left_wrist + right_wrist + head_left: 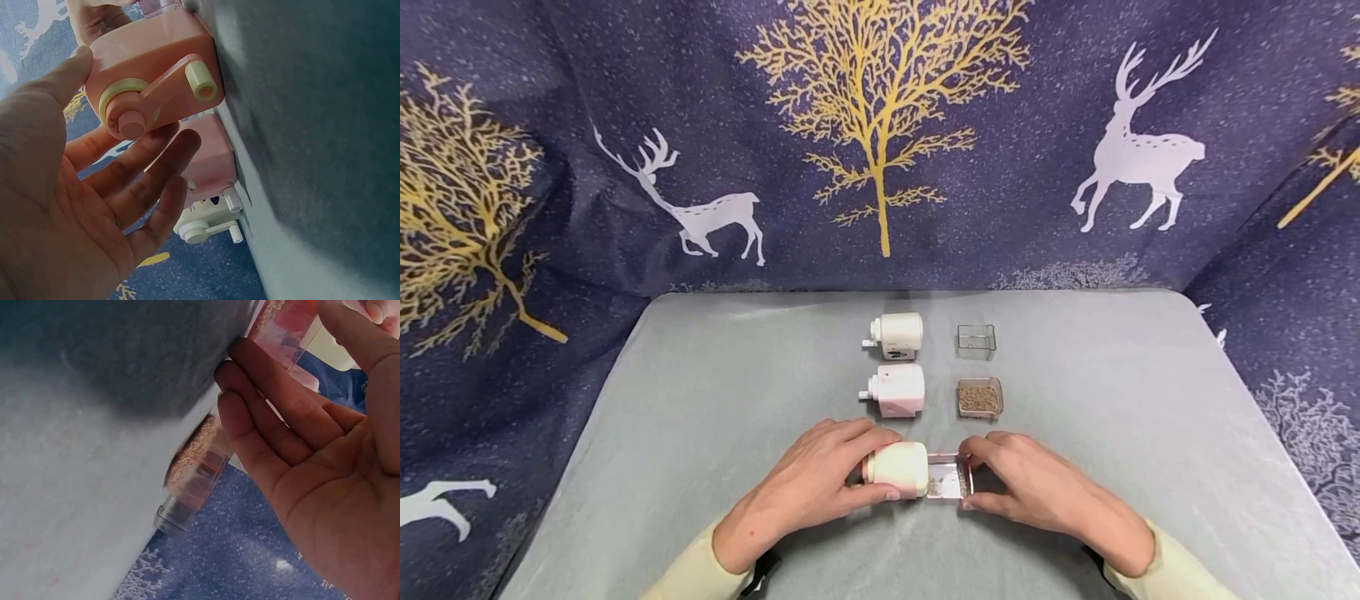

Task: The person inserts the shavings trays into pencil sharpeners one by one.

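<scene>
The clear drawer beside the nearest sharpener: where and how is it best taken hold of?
Probably by the right end of the clear drawer, coming from the right and pinching its far and near walls, where the right hand is. The sharpener meets its left end; its top is open with shavings inside, so keeping it level seems wise.

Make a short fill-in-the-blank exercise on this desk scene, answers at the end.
1. The ____ hand holds the nearest pencil sharpener; the other hand holds a transparent drawer at its side.
2. On that sharpener, the pink crank arm ends in a pale ____ knob.
3. Counting the held one, the head view shows ____ pencil sharpeners.
4. In the head view, the loose drawer with brown shavings lies to the ____ of the middle pink sharpener.

Missing words: left; yellow; three; right.
</scene>
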Demonstrator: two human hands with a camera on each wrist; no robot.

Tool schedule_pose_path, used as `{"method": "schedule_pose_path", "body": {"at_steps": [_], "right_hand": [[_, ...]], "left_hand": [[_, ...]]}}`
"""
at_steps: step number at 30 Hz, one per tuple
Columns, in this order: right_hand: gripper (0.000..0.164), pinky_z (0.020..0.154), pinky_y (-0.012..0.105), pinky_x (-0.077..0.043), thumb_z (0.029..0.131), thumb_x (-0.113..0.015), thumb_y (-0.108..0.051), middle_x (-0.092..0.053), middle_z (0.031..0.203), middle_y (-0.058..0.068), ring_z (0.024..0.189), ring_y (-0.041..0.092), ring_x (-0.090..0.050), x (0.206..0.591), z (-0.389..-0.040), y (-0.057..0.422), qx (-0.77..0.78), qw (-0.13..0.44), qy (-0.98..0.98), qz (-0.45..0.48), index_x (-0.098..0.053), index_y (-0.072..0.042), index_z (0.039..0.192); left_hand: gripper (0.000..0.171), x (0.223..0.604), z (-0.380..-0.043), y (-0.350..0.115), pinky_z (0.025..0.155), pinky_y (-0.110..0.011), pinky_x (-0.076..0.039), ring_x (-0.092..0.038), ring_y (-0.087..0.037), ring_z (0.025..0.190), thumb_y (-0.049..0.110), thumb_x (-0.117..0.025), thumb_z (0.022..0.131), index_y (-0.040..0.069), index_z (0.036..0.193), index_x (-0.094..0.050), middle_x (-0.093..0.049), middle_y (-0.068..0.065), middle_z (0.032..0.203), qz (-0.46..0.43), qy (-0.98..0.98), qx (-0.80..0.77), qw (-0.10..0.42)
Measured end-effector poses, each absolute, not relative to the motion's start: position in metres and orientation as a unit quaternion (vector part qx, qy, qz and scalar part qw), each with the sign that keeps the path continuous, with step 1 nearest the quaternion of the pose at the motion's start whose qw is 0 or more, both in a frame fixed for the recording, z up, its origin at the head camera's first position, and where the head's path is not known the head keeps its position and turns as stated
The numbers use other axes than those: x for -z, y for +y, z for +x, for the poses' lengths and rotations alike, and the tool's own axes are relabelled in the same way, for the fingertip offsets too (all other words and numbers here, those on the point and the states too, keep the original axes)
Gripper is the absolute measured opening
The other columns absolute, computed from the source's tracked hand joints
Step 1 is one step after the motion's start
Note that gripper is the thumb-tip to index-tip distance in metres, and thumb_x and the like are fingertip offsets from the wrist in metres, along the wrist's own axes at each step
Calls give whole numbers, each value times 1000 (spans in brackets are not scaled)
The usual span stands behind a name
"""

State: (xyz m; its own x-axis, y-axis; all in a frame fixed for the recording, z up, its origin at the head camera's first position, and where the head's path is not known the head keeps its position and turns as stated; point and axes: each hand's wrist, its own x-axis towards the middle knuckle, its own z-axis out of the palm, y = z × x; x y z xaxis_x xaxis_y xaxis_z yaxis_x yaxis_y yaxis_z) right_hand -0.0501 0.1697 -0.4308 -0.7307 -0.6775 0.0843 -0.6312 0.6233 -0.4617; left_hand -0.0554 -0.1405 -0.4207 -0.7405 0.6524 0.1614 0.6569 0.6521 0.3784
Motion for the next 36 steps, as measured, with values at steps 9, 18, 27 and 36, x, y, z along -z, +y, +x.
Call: {"method": "schedule_pose_path", "body": {"at_steps": [9, 18, 27, 36], "right_hand": [[43, 72, 27, -54, 80, -84, -38, -68, 93, -11, 82, 3, -62, 432, -50, 164, 241, 37, 893, -378, -67, -13, 111], [42, 70, 26, -53, 79, -84, -38, -65, 90, -12, 80, 2, -60, 432, -48, 162, 241, 36, 896, -371, -67, -15, 109], [40, 68, 26, -53, 79, -84, -38, -67, 88, -12, 78, 4, -61, 433, -49, 160, 247, 29, 896, -369, -65, -14, 106], [44, 67, 25, -53, 79, -84, -40, -67, 88, -10, 77, 4, -61, 434, -50, 158, 240, 36, 898, -367, -66, -13, 109]], "left_hand": [[56, 422, -55, -140, 89, -32, -48, -53, 2, 91, 70, -62, 85, 36, 130, -60, -59, 21, 108, -361, -907, 217, 6], [56, 423, -55, -140, 88, -31, -48, -53, 3, 91, 70, -61, 85, 36, 130, -59, -58, 21, 107, -364, -906, 217, 7], [55, 423, -55, -140, 87, -31, -48, -51, 3, 87, 69, -62, 85, 37, 130, -59, -57, 22, 104, -364, -905, 221, 8], [55, 423, -55, -140, 87, -32, -48, -53, 1, 89, 69, -63, 85, 36, 129, -60, -58, 21, 106, -363, -904, 224, 6]]}}
